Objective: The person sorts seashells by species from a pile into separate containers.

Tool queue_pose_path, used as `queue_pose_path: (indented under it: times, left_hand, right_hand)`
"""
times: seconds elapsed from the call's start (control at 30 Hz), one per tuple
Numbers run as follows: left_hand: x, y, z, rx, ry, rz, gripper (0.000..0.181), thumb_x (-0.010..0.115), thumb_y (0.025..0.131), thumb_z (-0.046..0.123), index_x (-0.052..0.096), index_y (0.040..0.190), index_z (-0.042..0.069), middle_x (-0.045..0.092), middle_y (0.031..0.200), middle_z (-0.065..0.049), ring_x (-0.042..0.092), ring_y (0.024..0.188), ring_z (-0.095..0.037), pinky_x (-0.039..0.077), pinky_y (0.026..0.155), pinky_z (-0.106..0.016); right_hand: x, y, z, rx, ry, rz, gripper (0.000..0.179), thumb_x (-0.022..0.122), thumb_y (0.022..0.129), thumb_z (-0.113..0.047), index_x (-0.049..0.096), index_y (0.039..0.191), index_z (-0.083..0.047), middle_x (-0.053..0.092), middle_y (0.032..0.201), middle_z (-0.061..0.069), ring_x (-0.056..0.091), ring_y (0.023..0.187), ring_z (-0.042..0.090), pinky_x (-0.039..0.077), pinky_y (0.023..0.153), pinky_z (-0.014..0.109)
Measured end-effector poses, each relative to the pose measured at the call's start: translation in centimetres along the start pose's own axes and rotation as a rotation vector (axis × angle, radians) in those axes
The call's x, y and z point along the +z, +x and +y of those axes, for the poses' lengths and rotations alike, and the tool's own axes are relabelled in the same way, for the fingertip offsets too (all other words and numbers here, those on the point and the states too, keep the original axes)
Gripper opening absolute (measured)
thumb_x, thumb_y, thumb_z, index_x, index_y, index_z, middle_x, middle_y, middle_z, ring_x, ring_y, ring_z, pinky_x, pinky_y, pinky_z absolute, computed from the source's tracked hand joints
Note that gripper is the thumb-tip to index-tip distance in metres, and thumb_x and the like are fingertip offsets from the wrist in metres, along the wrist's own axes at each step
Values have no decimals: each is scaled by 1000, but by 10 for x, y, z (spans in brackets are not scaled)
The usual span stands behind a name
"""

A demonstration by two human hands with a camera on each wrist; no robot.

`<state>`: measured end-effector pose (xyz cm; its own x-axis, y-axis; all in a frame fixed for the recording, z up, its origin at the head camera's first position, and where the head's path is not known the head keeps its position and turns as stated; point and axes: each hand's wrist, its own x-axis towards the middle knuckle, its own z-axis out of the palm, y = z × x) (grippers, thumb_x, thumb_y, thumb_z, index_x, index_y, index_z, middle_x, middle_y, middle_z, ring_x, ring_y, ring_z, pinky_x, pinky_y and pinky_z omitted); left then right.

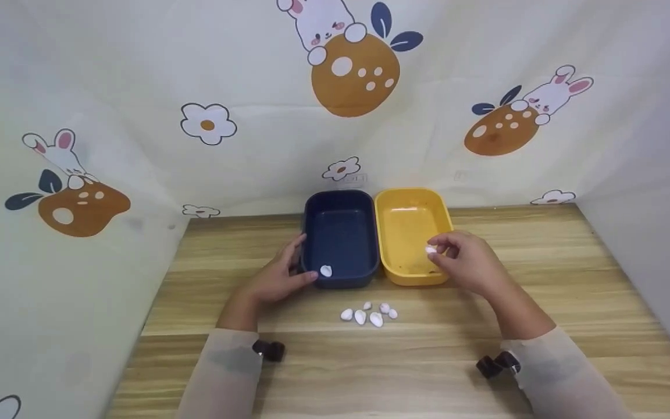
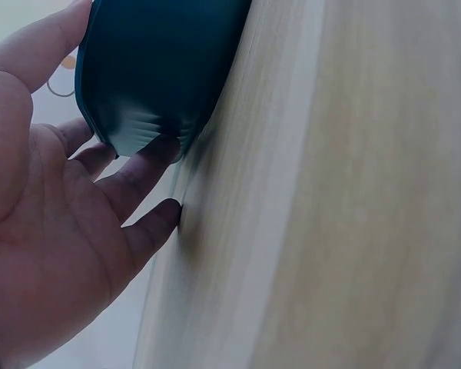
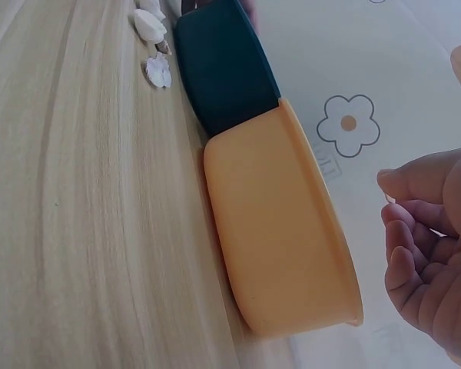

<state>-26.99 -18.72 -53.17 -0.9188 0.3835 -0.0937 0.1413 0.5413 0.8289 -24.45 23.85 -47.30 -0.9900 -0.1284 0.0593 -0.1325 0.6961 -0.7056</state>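
In the head view my right hand point(image 1: 467, 263) pinches a small white seashell point(image 1: 431, 249) between thumb and fingertips, above the right front part of the yellow bin point(image 1: 407, 233). The right wrist view shows that hand point(image 3: 438, 246) above the bin's rim, with only a thin edge of the shell visible. My left hand point(image 1: 277, 276) holds the near left corner of the dark blue bin point(image 1: 341, 233), thumb at the front and fingers along the outer side. One white shell point(image 1: 326, 270) lies inside the blue bin near its front. Several white shells point(image 1: 360, 316) lie on the table before the bins.
The two bins stand side by side on a wood-grain table point(image 1: 335, 372), close to a back wall covered with a rabbit-print cloth point(image 1: 253, 70). Cloth walls also rise at the left and right. A black wrist mount point(image 1: 268, 350) sits on each sleeve.
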Motion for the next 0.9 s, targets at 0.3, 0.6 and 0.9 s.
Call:
queue_pose_path:
  times: [0.3, 0.6, 0.9]
  left_hand:
    - [1, 1, -2, 6, 2, 6, 101, 77, 96, 54, 16, 173, 31, 7, 182, -11, 33, 161, -42, 31, 131, -57]
    - [0, 1, 0, 40, -49, -20, 100, 77, 98, 46, 14, 173, 25, 12, 180, -19, 31, 162, -41, 30, 132, -55]
    - [0, -1, 2, 6, -40, -14, 101, 78, 96, 51, 15, 172, 31, 16, 180, -17, 32, 162, -39, 30, 133, -54]
  right_hand:
    - [5, 1, 2, -16, -7, 23, 27, 79, 98, -24, 77, 121, -10, 72, 104, 7, 60, 87, 20, 51, 72, 25]
    - [8, 1, 1, -22, 4, 8, 26, 80, 97, -23, 77, 121, -10, 72, 103, 6, 59, 84, 19, 51, 67, 23]
    - [15, -3, -4, -38, 34, -43, 28, 81, 97, -24, 78, 120, -9, 72, 101, 5, 60, 83, 18, 51, 66, 23]
